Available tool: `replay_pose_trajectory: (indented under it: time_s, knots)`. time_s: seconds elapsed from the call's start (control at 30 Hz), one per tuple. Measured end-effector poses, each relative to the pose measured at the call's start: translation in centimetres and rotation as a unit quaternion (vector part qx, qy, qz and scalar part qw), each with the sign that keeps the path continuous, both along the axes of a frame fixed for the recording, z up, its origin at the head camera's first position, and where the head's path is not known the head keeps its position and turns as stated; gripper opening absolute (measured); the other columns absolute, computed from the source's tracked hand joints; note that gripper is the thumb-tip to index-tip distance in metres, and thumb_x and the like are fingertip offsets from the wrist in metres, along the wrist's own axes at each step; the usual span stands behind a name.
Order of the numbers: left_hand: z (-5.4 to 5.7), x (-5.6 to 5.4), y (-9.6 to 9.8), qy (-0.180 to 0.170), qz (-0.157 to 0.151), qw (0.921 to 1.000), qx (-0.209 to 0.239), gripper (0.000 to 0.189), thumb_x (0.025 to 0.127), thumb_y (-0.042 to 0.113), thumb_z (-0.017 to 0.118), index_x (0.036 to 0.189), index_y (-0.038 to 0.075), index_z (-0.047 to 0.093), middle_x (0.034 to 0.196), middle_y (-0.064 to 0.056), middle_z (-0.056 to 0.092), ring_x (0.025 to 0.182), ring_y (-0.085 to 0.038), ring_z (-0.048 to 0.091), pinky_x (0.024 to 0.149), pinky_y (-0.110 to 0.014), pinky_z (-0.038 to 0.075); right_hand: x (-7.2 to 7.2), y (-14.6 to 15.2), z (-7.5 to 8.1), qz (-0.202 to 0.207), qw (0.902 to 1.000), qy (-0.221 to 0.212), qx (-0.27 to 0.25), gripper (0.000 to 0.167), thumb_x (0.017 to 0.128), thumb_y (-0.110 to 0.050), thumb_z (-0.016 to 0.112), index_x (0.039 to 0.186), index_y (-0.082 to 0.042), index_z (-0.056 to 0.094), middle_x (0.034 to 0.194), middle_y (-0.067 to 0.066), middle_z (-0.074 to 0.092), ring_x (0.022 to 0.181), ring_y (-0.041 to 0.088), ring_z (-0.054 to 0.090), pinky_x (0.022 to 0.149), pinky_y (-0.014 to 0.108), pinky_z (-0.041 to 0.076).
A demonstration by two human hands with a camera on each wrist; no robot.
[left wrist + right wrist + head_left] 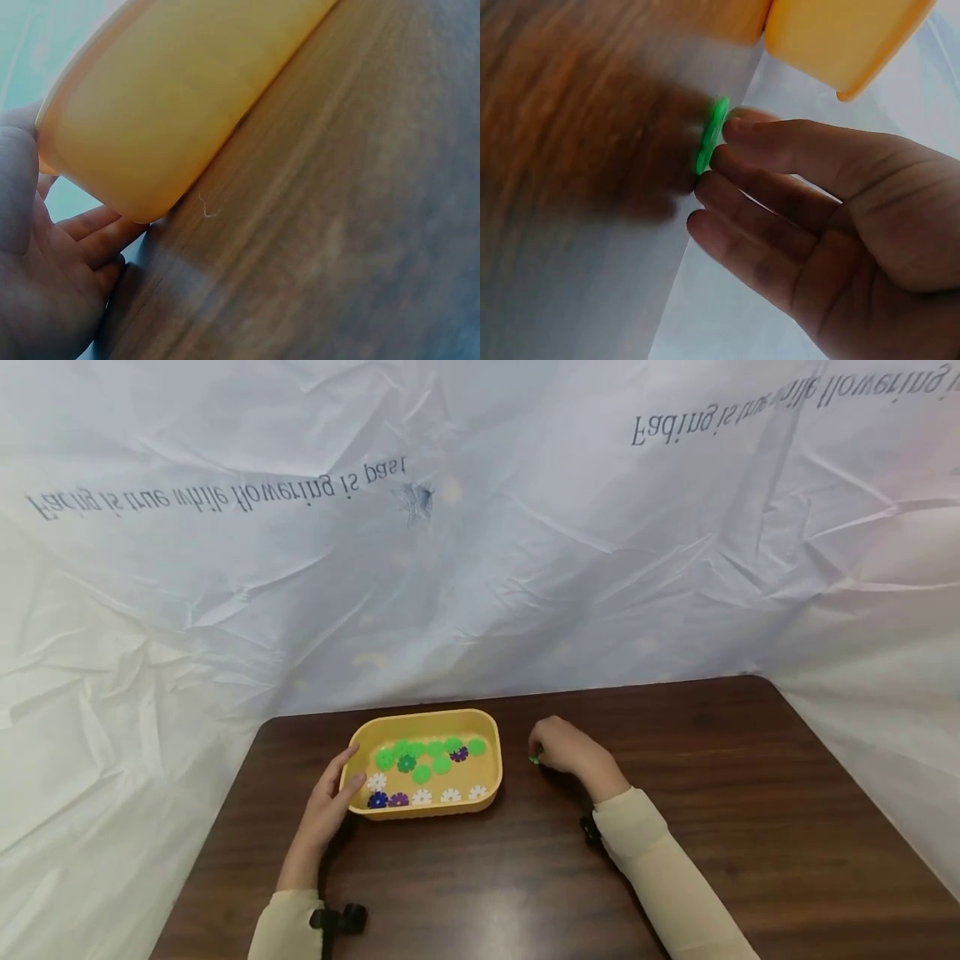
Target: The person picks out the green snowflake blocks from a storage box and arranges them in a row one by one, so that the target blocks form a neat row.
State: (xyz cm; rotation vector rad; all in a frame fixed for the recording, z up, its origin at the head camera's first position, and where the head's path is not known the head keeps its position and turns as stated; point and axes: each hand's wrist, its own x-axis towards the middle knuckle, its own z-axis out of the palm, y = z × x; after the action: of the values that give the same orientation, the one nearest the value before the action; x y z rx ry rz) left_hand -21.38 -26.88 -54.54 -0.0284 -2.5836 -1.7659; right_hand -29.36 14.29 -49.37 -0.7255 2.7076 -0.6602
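My left hand (327,802) grips the left end of a yellow plastic tray (431,811), thumb over the rim and fingers along the outside. The left wrist view shows the tray wall (165,105) with fingertips reaching its bottom corner. To the right of the tray, my right hand (568,748) pinches a green notched snowflake disc (712,136) at its fingertips, low over the tabletop. Inside the tray lie several bright green discs (422,773), a darker green disc (407,764), white discs (450,796), a blue disc (377,800) and purple discs (398,799).
The dark wood table (720,827) extends widely to the right and in front of the tray. A pale, wrinkled sheet with printed lettering (480,552) hangs just behind the table's back edge and on both sides. Each wrist carries a black strap mount (339,919).
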Motion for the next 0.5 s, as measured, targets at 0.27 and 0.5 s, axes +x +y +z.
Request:
replay_pose_trajectory:
  time_s: [0.27, 0.5]
  knots:
    - [-0.4, 0.3, 0.1, -0.003, 0.001, 1.0, 0.006, 0.059, 0.111, 0.028, 0.057, 0.163, 0.012, 0.036, 0.172, -0.015, 0.026, 0.158, -0.034, 0.021, 0.118, -0.03, 0.033, 0.7, -0.9, 0.8, 0.023, 0.9977, 0.062, -0.017, 0.007, 0.098, -0.003, 0.072, 0.104, -0.006, 0.074, 0.104, 0.006, 0.065, 0.091, 0.023, 0.06, 0.078, 0.04, 0.054]
    - [-0.6, 0.0, 0.0, 0.01, -0.004, 0.9999, 0.008, 0.059, 0.111, 0.027, 0.058, 0.164, 0.014, 0.036, 0.172, -0.016, 0.025, 0.158, -0.036, 0.021, 0.096, -0.003, 0.031, 1.5, -4.8, 2.6, 0.042, 0.9887, 0.116, -0.085, 0.018, 0.101, -0.007, 0.07, 0.119, -0.004, 0.075, 0.111, 0.008, 0.069, 0.095, 0.023, 0.065, 0.081, 0.039, 0.056]
